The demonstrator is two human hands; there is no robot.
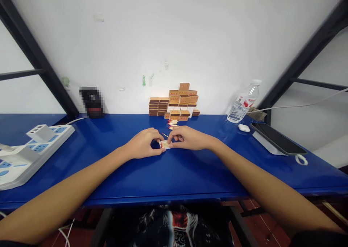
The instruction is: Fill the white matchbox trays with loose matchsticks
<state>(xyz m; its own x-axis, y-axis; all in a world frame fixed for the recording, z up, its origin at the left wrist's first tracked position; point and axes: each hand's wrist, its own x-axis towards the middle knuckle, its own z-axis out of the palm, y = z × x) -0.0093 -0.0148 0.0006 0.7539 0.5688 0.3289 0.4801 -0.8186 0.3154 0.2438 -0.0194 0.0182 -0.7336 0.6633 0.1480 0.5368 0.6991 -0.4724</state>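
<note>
Between my two hands, a small white matchbox tray (pixel 170 147) lies on the blue table, with red-tipped matches (pixel 165 144) in it. My left hand (pixel 146 142) grips the tray's left end between thumb and fingers. Over its right part, my right hand (pixel 185 138) has its thumb and fingertips closed at the matches; whether they pinch a match is hidden. A single match (pixel 165 135) shows just behind the tray, between the hands. Farther back lies a loose pile of red-tipped matches (pixel 173 123), in front of stacked matchboxes (pixel 183 99).
Dark-sided matchboxes (pixel 158 106) stand stacked against the wall. To the right are a water bottle (pixel 243 101), a white earphone case (pixel 244 128) and a phone (pixel 277 138) on a white box. A power strip (pixel 40 154) with plugs lies left, a dark pixelated object (pixel 92 102) behind it.
</note>
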